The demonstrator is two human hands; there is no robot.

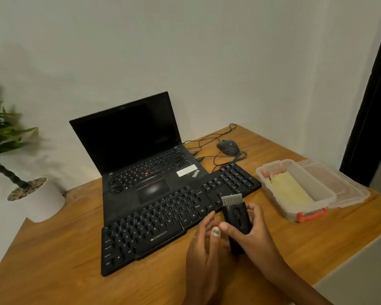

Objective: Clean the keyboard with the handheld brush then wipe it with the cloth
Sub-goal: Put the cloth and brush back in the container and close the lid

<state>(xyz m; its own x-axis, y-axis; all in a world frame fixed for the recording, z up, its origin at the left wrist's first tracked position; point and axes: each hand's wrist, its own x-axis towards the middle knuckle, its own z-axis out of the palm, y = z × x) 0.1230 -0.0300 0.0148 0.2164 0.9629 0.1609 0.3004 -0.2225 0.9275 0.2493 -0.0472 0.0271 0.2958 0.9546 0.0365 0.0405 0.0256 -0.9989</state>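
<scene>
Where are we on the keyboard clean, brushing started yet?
Done: the brush is out, bristles showing, gripped by the right hand; the left hand touches its lower end. In hand: it hangs just above the keyboard near the right-side keys; bristles do not look to be on the keys yet. Left: the brushing, then the wipe. The yellow cloth lies in the open clear box.

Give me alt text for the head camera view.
Right hand grips a black handheld brush, left hand beside it, above a black external keyboard fronting a black laptop on a wooden table.
</scene>
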